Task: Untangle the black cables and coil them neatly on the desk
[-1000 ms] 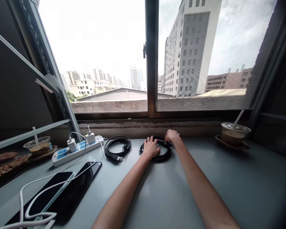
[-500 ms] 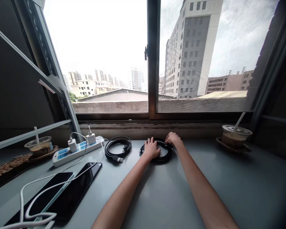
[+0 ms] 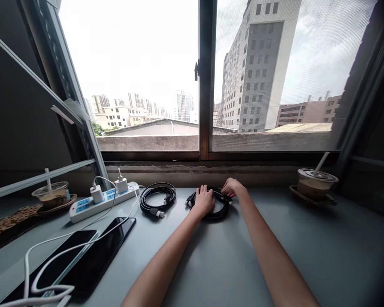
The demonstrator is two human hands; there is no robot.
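A black coiled cable (image 3: pixel 218 212) lies on the grey table (image 3: pixel 227 264) near the window sill, and both my hands are on it. My left hand (image 3: pixel 205 199) rests over the coil's left side with the fingers curled onto it. Closed in a pinch, my right hand (image 3: pixel 233 187) holds the coil's far right edge. To the left lies a second black coiled cable (image 3: pixel 157 196), untouched, with its plugs showing.
A white power strip (image 3: pixel 102 200) with two chargers sits at the left, white leads running to two dark phones (image 3: pixel 83 256). Iced drinks with straws stand at far left (image 3: pixel 50 194) and far right (image 3: pixel 315 181). A tray of wooden pieces (image 3: pixel 6 219) is at the left edge.
My hands have stayed on the coil, the left fingers curling a little more over it. Another person's hand by the left tray, seen a second ago, is gone.
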